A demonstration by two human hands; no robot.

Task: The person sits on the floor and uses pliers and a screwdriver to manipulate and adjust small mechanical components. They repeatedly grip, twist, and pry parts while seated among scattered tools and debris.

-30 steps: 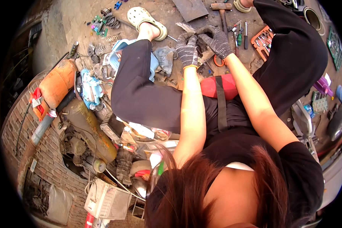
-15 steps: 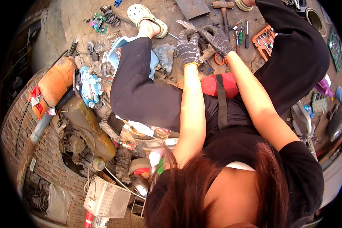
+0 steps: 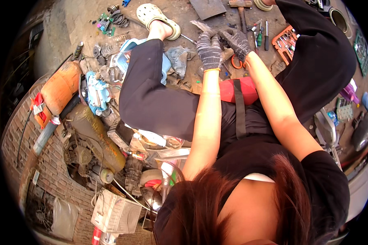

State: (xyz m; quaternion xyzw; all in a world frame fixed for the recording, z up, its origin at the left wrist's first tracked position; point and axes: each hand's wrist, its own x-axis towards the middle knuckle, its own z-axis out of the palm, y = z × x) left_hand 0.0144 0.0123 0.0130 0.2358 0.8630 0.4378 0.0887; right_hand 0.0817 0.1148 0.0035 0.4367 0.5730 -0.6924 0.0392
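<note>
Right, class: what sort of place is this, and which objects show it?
Probably a repair or scrap-dismantling workspace: a hammer and an open orange tool case lie on the grimy floor, with green circuit boards farther left.

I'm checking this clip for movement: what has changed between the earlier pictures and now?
The gloved left hand has shifted a little to the right, nearer the gloved right hand. Whether anything was taken hold of or let go cannot be told, as the fingers hide what lies between them. The hammer, the dark flat plate and the pale clog stayed as they were.
</note>
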